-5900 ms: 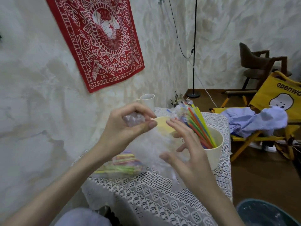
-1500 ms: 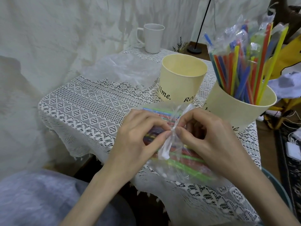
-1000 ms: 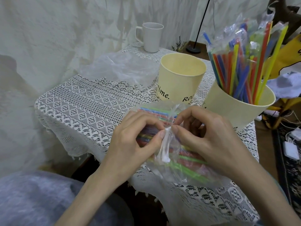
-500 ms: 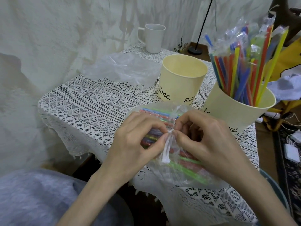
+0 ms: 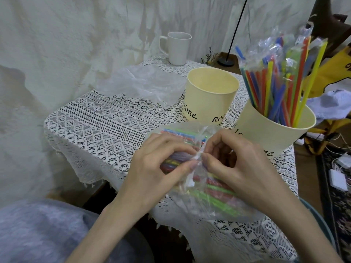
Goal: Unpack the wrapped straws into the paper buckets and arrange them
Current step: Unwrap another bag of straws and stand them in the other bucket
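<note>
- Knot (image 5: 197, 155) of straw bag (image 5: 207, 188) is pinched by left hand (image 5: 155, 173) and right hand (image 5: 241, 168) (fingers curled).
- Bag is rested on table (image 5: 98, 130), near two buckets.

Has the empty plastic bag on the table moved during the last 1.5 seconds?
No. The empty bag still lies on the lace cloth, left of the empty bucket and in front of the mug.

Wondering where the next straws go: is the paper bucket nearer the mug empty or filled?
Empty as far as shows: the paper bucket near the mug shows only bare yellow inner wall, no straws; its very bottom is hidden.
</note>
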